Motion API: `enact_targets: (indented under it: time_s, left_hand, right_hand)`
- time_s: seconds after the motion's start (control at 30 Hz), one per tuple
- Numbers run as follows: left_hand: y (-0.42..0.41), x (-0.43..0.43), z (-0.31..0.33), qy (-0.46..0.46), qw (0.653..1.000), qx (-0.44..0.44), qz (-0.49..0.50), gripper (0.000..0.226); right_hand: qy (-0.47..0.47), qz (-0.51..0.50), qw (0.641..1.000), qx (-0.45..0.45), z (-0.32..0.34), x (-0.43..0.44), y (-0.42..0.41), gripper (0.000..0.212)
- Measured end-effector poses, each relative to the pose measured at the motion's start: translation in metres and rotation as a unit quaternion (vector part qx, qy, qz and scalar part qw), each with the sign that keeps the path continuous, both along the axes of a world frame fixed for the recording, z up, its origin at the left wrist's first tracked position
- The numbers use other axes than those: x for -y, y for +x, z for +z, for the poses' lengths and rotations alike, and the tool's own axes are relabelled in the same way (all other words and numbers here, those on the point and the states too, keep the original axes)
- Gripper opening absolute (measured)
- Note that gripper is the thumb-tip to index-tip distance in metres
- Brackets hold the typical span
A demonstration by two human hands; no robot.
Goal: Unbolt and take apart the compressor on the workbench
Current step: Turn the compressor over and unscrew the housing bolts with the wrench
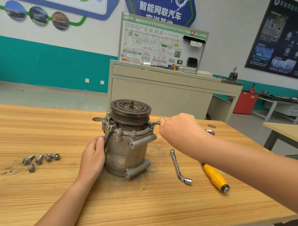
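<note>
- Head view, down onto the compressor [127, 153], upright at the middle of the wooden workbench [135, 203], grooved pulley [130, 111] on top.
- Steadies the housing with the left hand [93, 156], palm and curled fingers grasping its left side, thumb beside the black cable [108, 138].
- Grips a ring spanner [155, 123] in the right hand [177, 128], fist clenched round the handle, ring end seated on a flange bolt [150, 125] at the right of the housing, just under the pulley.
- Step in hand, by the look of it: breaking that flange bolt loose, with unbolting partly done.
- Points to that: 5 loose bolts [40, 159] lying well to the left of the compressor, and at least 3 more bolt heads [119, 131] seated along the front of the flange.
- Next move likely calls for a firm swing of the spanner about the bolt, ring kept square on the head, plus a counter-hold from the left hand against the body twisting or tipping.
- Calls too for care over clearance: little room between pulley rim and bolt head, so short strokes and reseating probable.
- Lying unused to the right: an L-shaped socket wrench [177, 166] near the compressor, and a yellow-handled screwdriver [215, 177] beyond it, partly under the right forearm.
</note>
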State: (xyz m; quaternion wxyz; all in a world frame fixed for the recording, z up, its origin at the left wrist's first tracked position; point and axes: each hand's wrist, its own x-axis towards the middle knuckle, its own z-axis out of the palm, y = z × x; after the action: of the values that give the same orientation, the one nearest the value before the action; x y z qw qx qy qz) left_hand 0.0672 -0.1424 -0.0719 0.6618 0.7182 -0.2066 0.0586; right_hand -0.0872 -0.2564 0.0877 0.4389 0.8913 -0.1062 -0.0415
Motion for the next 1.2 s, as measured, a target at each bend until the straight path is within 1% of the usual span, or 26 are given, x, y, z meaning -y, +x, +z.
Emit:
enact_targets:
  time_s: [0.07, 0.17, 0.27, 0.43, 0.53, 0.63, 0.77, 0.93, 1.03, 1.13, 1.17, 1.2]
  left_hand:
    - [0.000, 0.000, 0.000, -0.002, 1.000, -0.001, 0.000, 0.036]
    - [0.002, 0.000, -0.001, -0.001, 1.000, -0.001, 0.000, 0.038]
    - [0.002, 0.001, -0.002, -0.003, 1.000, 0.000, 0.001, 0.040]
    - [0.001, 0.000, -0.002, -0.006, 1.000, 0.002, 0.003, 0.037]
    - [0.000, 0.000, 0.000, -0.010, 1.000, -0.001, 0.002, 0.035]
    - [0.000, 0.001, 0.001, -0.010, 1.000, -0.004, 0.001, 0.035]
    - [-0.001, 0.000, 0.001, -0.012, 1.000, -0.005, 0.002, 0.034]
    - [-0.001, -0.001, -0.001, -0.021, 1.000, -0.002, -0.008, 0.033]
    - [0.000, -0.001, -0.001, -0.023, 1.000, -0.001, -0.009, 0.032]
    - [0.000, -0.001, 0.000, -0.022, 1.000, -0.003, -0.003, 0.032]
    - [0.000, -0.001, 0.000, -0.021, 1.000, -0.004, -0.001, 0.032]
    - [0.001, -0.001, 0.000, -0.021, 1.000, -0.006, 0.001, 0.033]
  right_hand:
    - [-0.019, 0.015, 1.000, -0.013, 0.004, 0.002, -0.003, 0.046]
    - [-0.024, 0.022, 0.999, -0.009, -0.001, 0.002, -0.006, 0.048]
    - [-0.015, 0.016, 1.000, 0.005, -0.005, 0.006, -0.004, 0.047]
    - [-0.003, 0.015, 0.999, 0.031, -0.002, 0.020, 0.000, 0.038]
    - [0.003, 0.033, 0.999, 0.042, -0.003, 0.031, 0.001, 0.036]
    - [0.021, 0.065, 0.996, 0.065, -0.004, 0.051, 0.000, 0.042]
    - [0.017, 0.059, 0.995, 0.075, -0.009, 0.076, 0.008, 0.047]
    - [0.045, 0.076, 0.989, 0.119, -0.022, 0.093, 0.047, 0.031]
    - [0.055, 0.119, 0.981, 0.146, -0.033, 0.094, 0.075, 0.032]
    - [0.078, 0.152, 0.974, 0.151, -0.034, 0.093, 0.089, 0.037]
    - [0.092, 0.160, 0.970, 0.160, -0.034, 0.094, 0.089, 0.037]
    - [0.122, 0.166, 0.960, 0.188, -0.035, 0.095, 0.087, 0.035]
